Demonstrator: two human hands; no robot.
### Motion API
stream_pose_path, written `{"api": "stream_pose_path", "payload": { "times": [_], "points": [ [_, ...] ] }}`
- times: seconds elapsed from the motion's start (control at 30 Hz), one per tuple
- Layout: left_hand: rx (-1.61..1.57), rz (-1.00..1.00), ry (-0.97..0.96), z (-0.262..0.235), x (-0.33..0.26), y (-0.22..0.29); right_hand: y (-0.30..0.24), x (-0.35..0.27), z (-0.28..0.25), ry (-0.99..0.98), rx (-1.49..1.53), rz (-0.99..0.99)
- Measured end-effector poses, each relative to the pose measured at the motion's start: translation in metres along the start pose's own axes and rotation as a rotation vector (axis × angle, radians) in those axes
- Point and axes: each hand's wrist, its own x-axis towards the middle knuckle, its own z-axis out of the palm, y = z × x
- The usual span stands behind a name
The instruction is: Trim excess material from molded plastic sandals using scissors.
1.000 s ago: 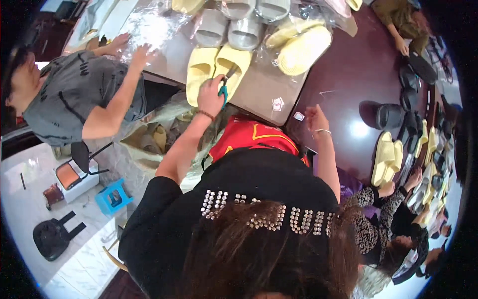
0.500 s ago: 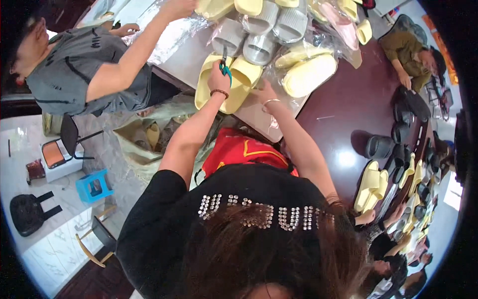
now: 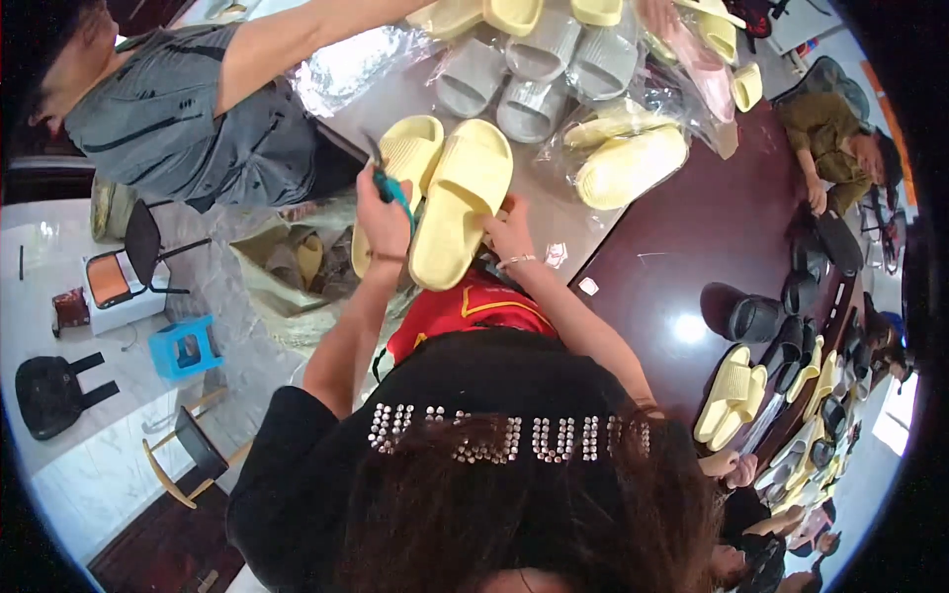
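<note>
My left hand [image 3: 384, 219] is closed around scissors [image 3: 392, 188] with teal handles, their dark blades pointing away from me. It is beside the left yellow slipper [image 3: 413, 146], partly covering it; whether it also grips that slipper I cannot tell. The right yellow slipper [image 3: 457, 198] overlaps its mate, sole down and tilted toward me. At its right edge, my right hand [image 3: 509, 232] pinches the slipper between thumb and fingers. Both slippers are at the near edge of the pale table top [image 3: 563, 203].
Grey slippers [image 3: 534, 104] and plastic-wrapped yellow slippers [image 3: 633, 163] lie beyond my hands. Two small printed tags [image 3: 556, 255] [image 3: 589, 287] are at right. A person in grey [image 3: 188, 109] reaches across at left. An open sack [image 3: 287, 267] stands below. More slippers [image 3: 732, 395] line the dark table.
The yellow pair has come toward me, and the right slipper now overlaps the left. My left hand with the scissors moved left and nearer; my right hand took the slipper's edge. Small tags now show.
</note>
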Motion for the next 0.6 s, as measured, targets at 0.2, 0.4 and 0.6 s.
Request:
{"api": "stream_pose_path", "payload": {
  "times": [0.2, 0.4, 0.6],
  "points": [
    [-0.351, -0.114, -0.298, 0.066, -0.028, 0.037, -0.045, -0.033, -0.092, 0.225, -0.117, -0.104],
    [-0.329, 0.172, -0.699, 0.154, -0.077, 0.078, -0.008, -0.056, -0.176, 0.656, -0.331, 0.000],
    [-0.227, 0.529, -1.155, 0.171, -0.091, 0.032, 0.016, -0.072, -0.199, 0.780, -0.854, -0.096]
  ]
}}
